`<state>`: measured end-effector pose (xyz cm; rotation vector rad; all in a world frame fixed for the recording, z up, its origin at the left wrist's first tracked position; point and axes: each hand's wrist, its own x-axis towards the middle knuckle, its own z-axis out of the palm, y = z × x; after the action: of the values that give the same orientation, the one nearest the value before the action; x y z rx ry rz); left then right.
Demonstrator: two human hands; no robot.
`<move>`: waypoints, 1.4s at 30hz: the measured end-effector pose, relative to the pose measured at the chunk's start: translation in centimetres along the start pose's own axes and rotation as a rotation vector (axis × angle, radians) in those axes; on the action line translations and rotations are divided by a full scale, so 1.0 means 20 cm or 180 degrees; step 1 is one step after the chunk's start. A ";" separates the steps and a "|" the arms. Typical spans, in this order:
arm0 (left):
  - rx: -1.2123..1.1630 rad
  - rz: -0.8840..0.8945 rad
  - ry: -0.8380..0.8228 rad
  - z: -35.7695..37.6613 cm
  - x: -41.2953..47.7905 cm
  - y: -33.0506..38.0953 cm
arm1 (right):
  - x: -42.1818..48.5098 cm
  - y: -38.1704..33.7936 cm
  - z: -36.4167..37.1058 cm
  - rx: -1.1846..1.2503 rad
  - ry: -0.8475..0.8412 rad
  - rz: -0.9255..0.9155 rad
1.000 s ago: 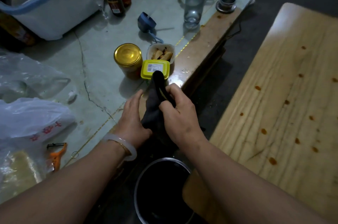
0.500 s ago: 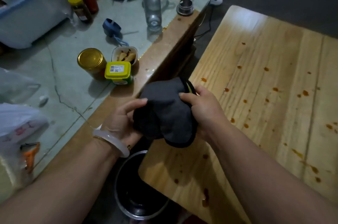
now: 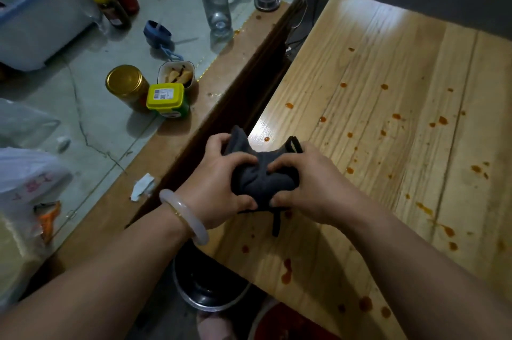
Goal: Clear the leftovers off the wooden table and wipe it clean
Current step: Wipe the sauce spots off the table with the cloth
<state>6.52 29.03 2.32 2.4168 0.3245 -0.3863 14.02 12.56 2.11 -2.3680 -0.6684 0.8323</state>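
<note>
We held one dark cloth [image 3: 260,173] at lower centre in two hands, our left hand [image 3: 219,187] and right hand [image 3: 313,187] both with fingers [image 3: 243,158] clenched on it, bunching it over the near left edge of the wooden table [image 3: 388,62]. Many orange sauce spots [image 3: 289,105] dotted that table. To the left, a second table [image 3: 110,123] carried one gold-lidded jar [image 3: 127,84], one yellow-lidded tub [image 3: 165,95] with a barcode label too small to read, and one bowl [image 3: 177,74]. One metal pot [image 3: 205,295] sat on the floor below.
</note>
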 end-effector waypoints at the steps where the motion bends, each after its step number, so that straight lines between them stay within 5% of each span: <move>1: 0.0164 0.0066 0.0034 0.01 0.00 0.01 | -0.01 0.01 0.00 0.0027 0.0107 -0.0052; 7: 0.0501 0.0137 0.0420 -0.05 0.00 0.03 | -0.01 0.05 -0.05 0.0358 0.0676 -0.0279; 12: -0.0874 -0.0108 0.0840 -0.08 -0.06 0.11 | -0.02 0.05 -0.01 0.1209 0.1407 -0.0057; 16: -0.0119 0.0191 0.1677 -0.06 -0.10 0.13 | 0.00 0.01 0.03 0.1372 0.1852 0.0149; 19: 0.0550 0.0644 0.1683 -0.01 -0.07 0.07 | 0.01 -0.03 0.03 0.1458 0.1950 -0.0288; 22: 0.0966 0.0886 0.1514 0.11 -0.04 -0.03 | 0.05 -0.03 0.05 0.1074 0.1439 -0.0364; 26: 0.1085 0.1064 0.1395 0.33 -0.06 -0.11 | 0.05 -0.02 0.18 0.0898 0.0559 0.0323; 35: 0.0308 0.0975 0.0205 0.52 -0.27 -0.27 | -0.02 0.00 0.47 0.0760 0.0332 0.0715; 38: -0.0228 0.0618 0.0671 0.45 -0.26 -0.34 | -0.01 -0.02 0.53 0.0219 0.0240 0.0843; 42: -0.0591 -0.0697 0.1296 0.34 -0.10 -0.41 | -0.02 -0.09 0.64 -0.0831 0.0036 0.0930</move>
<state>0.64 30.48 -6.75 2.2684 0.7733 0.0482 4.55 17.63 -5.18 -2.7506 -0.4541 0.8973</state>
